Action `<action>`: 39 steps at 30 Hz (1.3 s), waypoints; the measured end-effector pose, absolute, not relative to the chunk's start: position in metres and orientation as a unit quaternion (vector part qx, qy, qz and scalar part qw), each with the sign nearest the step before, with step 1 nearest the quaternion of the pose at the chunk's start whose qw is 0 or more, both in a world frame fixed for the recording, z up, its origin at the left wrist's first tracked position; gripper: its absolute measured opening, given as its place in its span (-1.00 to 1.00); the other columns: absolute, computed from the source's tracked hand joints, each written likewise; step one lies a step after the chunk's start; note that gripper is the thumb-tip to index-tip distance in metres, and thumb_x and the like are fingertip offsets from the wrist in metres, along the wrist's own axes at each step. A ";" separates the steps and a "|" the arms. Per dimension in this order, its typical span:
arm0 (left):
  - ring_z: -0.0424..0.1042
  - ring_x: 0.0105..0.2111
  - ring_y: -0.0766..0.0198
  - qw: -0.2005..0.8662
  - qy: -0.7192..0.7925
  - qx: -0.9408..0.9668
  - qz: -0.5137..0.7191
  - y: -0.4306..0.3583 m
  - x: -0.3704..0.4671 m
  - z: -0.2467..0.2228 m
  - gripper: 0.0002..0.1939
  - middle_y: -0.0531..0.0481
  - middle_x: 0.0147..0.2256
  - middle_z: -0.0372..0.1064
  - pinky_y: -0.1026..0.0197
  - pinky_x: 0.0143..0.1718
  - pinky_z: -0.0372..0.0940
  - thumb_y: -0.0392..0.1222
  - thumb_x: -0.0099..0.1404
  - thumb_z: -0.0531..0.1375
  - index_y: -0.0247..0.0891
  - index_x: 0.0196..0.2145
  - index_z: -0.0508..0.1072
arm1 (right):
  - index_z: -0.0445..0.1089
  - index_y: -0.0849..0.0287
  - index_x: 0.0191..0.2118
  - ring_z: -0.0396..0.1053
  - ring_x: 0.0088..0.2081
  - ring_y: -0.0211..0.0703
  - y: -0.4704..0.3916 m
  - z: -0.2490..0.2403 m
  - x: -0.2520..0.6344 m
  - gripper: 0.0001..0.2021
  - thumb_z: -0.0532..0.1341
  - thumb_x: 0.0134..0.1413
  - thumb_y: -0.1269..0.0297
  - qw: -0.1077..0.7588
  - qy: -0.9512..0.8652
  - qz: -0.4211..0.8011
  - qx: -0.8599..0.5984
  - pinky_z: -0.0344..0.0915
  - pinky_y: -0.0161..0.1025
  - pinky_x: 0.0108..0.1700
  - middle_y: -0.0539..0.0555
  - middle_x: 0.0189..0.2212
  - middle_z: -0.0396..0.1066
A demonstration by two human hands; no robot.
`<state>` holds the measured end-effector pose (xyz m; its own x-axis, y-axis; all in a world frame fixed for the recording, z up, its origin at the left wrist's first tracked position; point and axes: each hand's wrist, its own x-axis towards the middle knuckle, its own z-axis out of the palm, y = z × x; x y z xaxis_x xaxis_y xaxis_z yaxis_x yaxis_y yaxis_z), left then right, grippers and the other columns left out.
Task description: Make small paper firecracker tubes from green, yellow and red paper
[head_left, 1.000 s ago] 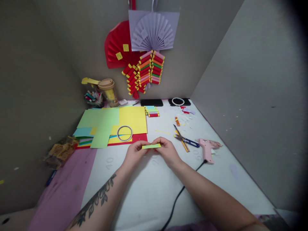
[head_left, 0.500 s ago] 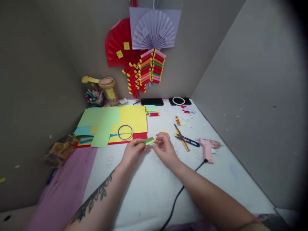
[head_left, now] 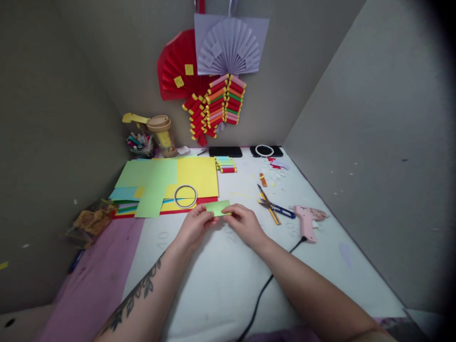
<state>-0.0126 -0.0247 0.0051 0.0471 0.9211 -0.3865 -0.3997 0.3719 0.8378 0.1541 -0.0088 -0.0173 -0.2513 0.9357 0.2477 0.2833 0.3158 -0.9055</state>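
Observation:
A small light green paper piece (head_left: 218, 207) is held between both hands over the white table. My left hand (head_left: 198, 222) pinches its left end between thumb and fingers. At the right end, my right hand (head_left: 243, 222) is closed on the paper near a narrow yellow bit at its lower edge. Just behind and left of the hands lie coloured paper sheets (head_left: 197, 175) with a tape roll (head_left: 175, 195) on them. Several small paper rolls (head_left: 228, 170) rest beside the sheets.
Scissors (head_left: 283, 210) cross a yellow cutter (head_left: 274, 213) right of my hands. Beyond them lies a pink glue gun (head_left: 305, 223), its black cord running toward the front edge. Phones (head_left: 225, 151), a cup (head_left: 164, 137) and a pen holder (head_left: 140, 146) stand or lie at the back.
The green paper, curled and tilted before, now shows a flatter, wider face. My right hand has moved slightly left and its fingers have come down onto the paper's right end.

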 end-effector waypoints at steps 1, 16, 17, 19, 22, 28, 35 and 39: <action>0.42 -0.48 0.36 0.654 0.486 0.280 0.508 -0.025 -0.012 0.005 -0.69 0.04 -0.48 0.41 0.31 -0.37 0.30 -0.28 -0.01 0.29 -0.27 -0.29 0.31 | 0.47 0.12 -0.30 0.37 -0.34 -0.19 -0.008 -0.017 0.155 -0.88 0.22 0.00 0.34 0.431 -0.676 0.391 -0.453 0.28 -0.25 -0.28 0.04 -0.37 0.43; 0.38 -0.41 0.28 0.437 0.561 0.529 0.464 -0.028 -0.015 0.006 -0.77 -0.03 -0.39 0.45 0.25 -0.36 0.27 -0.13 0.08 0.25 -0.26 -0.30 0.53 | 0.45 0.15 -0.31 0.36 -0.36 -0.19 -0.007 -0.015 0.159 -0.85 0.25 -0.04 0.25 0.494 -0.580 0.458 -0.458 0.30 -0.27 -0.30 0.03 -0.39 0.44; 0.38 -0.42 0.28 0.438 0.560 0.527 0.466 -0.028 -0.015 0.007 -0.78 -0.02 -0.40 0.45 0.26 -0.36 0.26 -0.13 0.07 0.26 -0.26 -0.32 0.54 | 0.45 0.15 -0.31 0.36 -0.35 -0.19 -0.007 -0.014 0.159 -0.85 0.25 -0.04 0.24 0.493 -0.583 0.455 -0.458 0.30 -0.26 -0.29 0.03 -0.38 0.44; 0.37 -0.43 0.29 0.439 0.558 0.522 0.473 -0.028 -0.014 0.008 -0.81 -0.02 -0.42 0.45 0.28 -0.37 0.25 -0.13 0.07 0.26 -0.27 -0.36 0.54 | 0.46 0.14 -0.31 0.36 -0.35 -0.18 -0.007 -0.014 0.160 -0.86 0.24 -0.02 0.24 0.491 -0.591 0.449 -0.457 0.29 -0.26 -0.29 0.04 -0.37 0.44; 0.36 -0.45 0.29 0.456 0.554 0.502 0.483 -0.028 -0.012 0.010 -0.82 -0.01 -0.45 0.44 0.30 -0.40 0.23 -0.13 0.04 0.29 -0.27 -0.40 0.54 | 0.46 0.14 -0.32 0.36 -0.33 -0.17 -0.006 -0.014 0.159 -0.87 0.25 -0.03 0.24 0.495 -0.589 0.450 -0.454 0.29 -0.24 -0.27 0.05 -0.36 0.44; 0.31 -0.53 0.35 0.493 0.569 0.431 0.498 -0.030 -0.008 0.009 -0.82 0.05 -0.55 0.40 0.33 -0.47 0.17 -0.14 -0.02 0.32 -0.30 -0.47 0.50 | 0.41 0.15 -0.39 0.34 -0.43 -0.21 -0.008 -0.013 0.153 -0.83 0.32 -0.14 0.21 0.517 -0.516 0.508 -0.458 0.29 -0.26 -0.35 0.00 -0.48 0.42; 0.26 -0.58 0.42 0.489 0.567 0.410 0.521 -0.030 -0.002 0.002 -0.80 0.12 -0.60 0.33 0.37 -0.50 0.14 -0.18 -0.03 0.32 -0.29 -0.53 0.36 | 0.22 0.11 -0.37 0.41 -0.51 -0.22 -0.013 -0.009 0.143 -0.76 0.31 -0.13 0.24 0.550 -0.416 0.583 -0.430 0.31 -0.30 -0.46 -0.09 -0.56 0.35; 0.32 -0.54 0.39 0.525 0.530 0.387 0.542 -0.029 0.000 0.001 -0.75 0.13 -0.54 0.36 0.36 -0.46 0.18 -0.23 -0.04 0.32 -0.26 -0.37 0.38 | 0.14 0.06 -0.24 0.37 -0.56 -0.29 -0.013 -0.009 0.139 -0.66 0.27 -0.16 0.32 0.574 -0.398 0.577 -0.423 0.29 -0.35 -0.51 -0.14 -0.49 0.32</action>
<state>0.0001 -0.0295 0.0012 -0.1486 0.9793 -0.1374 -0.1588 0.1135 0.9808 0.1389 -0.0130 -0.0088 0.0166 0.9994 -0.0318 -0.3254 -0.0246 -0.9453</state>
